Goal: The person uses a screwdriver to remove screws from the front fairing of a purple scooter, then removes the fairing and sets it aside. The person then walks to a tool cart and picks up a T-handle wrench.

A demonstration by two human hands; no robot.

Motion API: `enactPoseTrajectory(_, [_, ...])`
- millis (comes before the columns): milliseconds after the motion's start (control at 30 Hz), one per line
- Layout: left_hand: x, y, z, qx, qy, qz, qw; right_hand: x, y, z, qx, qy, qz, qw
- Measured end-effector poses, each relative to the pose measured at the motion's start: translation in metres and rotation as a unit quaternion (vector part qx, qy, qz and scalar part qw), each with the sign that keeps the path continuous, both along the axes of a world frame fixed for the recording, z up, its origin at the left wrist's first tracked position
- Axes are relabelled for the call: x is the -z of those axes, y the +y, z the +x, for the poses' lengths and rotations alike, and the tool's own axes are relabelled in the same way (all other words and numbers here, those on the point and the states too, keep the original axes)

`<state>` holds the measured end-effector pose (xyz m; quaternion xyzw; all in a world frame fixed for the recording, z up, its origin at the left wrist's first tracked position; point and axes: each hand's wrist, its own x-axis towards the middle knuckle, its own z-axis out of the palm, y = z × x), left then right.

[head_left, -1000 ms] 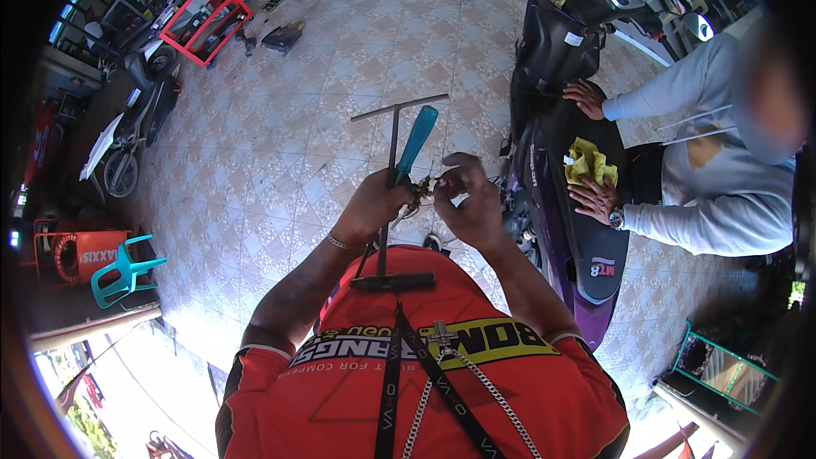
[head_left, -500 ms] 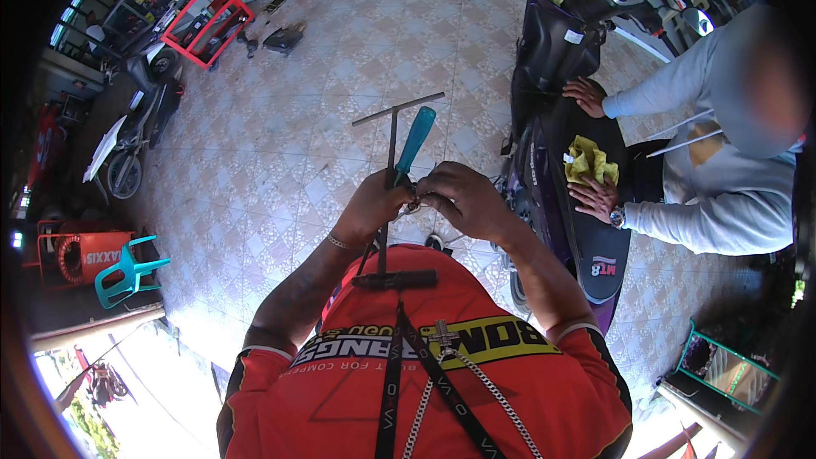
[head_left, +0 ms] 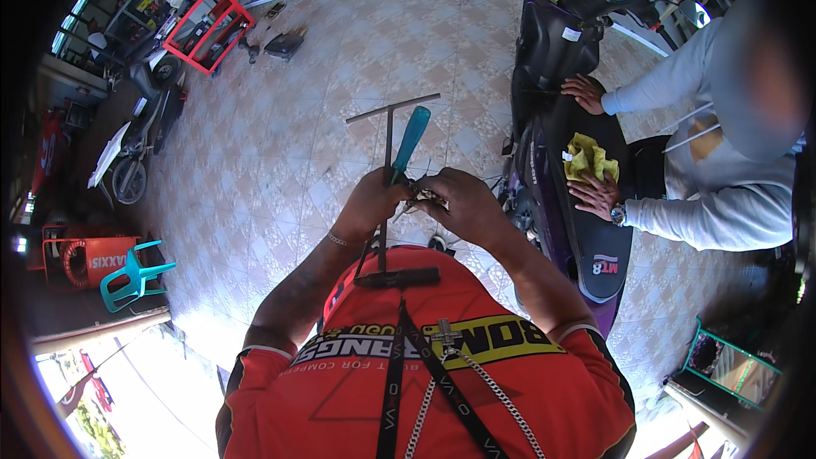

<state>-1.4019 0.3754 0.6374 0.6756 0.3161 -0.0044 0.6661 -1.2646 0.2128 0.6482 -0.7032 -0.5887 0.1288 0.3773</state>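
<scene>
My left hand (head_left: 367, 206) is closed around a bundle of tools in front of my chest. Out of its top rises a screwdriver with a teal handle (head_left: 413, 138), beside a thin T-handle wrench (head_left: 390, 132) with its crossbar uppermost. Below the hand hangs a shaft ending in a dark crossbar (head_left: 397, 277), near my shirt; whether it is a second T-handle is hidden by my fingers. My right hand (head_left: 466, 204) is beside the left, fingers curled in a pinch at small metal pieces (head_left: 429, 196) between the hands. Their kind is too small to make out.
To the right stands a dark scooter (head_left: 552, 229); a person in a grey sweatshirt rests both hands on its seat, one by a yellow cloth (head_left: 591, 157). A red tool cart (head_left: 206, 27), a parked motorcycle (head_left: 144, 123) and a teal plastic chair (head_left: 136, 276) are at left. Tiled floor (head_left: 289, 136) lies ahead.
My right hand has shifted slightly, its fingers lifting a little so more of the metal pieces show. The tools in my left hand have tilted and moved slightly left at the top.
</scene>
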Motion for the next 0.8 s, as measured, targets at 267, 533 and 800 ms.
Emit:
enactPoseTrajectory(267, [-0.005, -0.010, 0.001, -0.014, 0.002, 0.049, 0.999, -0.002, -0.003, 0.005, -0.003, -0.115, 0.059, 0.992])
enactPoseTrajectory(533, [-0.010, -0.017, 0.002, 0.008, -0.006, 0.098, 0.995, 0.004, -0.010, 0.004, -0.026, -0.126, 0.118, 0.985])
enactPoseTrajectory(800, [-0.008, -0.016, 0.002, 0.016, -0.022, 0.148, 0.989, 0.016, -0.002, 0.007, -0.009, -0.005, 0.133, 0.991])
